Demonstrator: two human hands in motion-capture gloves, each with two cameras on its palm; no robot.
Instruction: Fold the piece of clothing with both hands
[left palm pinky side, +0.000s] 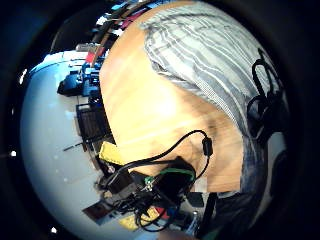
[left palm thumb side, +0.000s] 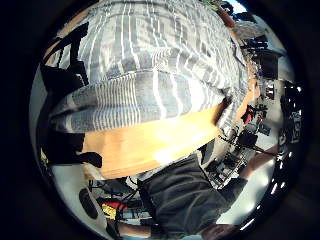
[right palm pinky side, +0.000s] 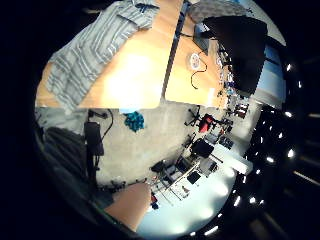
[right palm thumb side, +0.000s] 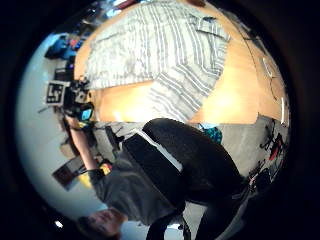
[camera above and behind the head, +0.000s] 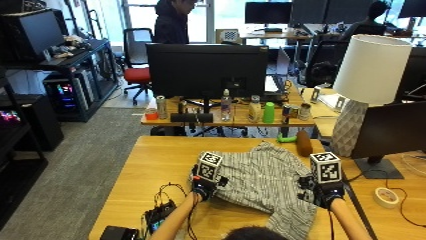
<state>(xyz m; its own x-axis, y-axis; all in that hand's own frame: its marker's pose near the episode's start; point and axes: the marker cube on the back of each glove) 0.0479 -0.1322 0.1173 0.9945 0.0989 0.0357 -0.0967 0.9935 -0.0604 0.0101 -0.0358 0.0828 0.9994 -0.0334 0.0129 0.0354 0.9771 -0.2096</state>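
A grey striped shirt (camera above and behind the head: 266, 180) lies spread on the wooden table (camera above and behind the head: 160, 165), with one sleeve (camera above and behind the head: 297, 220) trailing toward the near edge. My left hand (camera above and behind the head: 203, 189) is at the shirt's left edge and its fingers (left palm thumb side: 60, 82) curl over the cloth (left palm thumb side: 145, 95) there, where a folded edge bulges close to the palm. My right hand (camera above and behind the head: 326, 194) hovers at the shirt's right side, above the table. Its palm views show the shirt (right palm thumb side: 160, 55) from some way off, and nothing is in that hand.
A small black device with cables (camera above and behind the head: 158, 216) sits on the table's near left. A brown object (camera above and behind the head: 303, 143), a lamp (camera above and behind the head: 363, 95) and a tape roll (camera above and behind the head: 384, 196) stand to the right. A monitor (camera above and behind the head: 206, 70) and bottles are on the desk behind.
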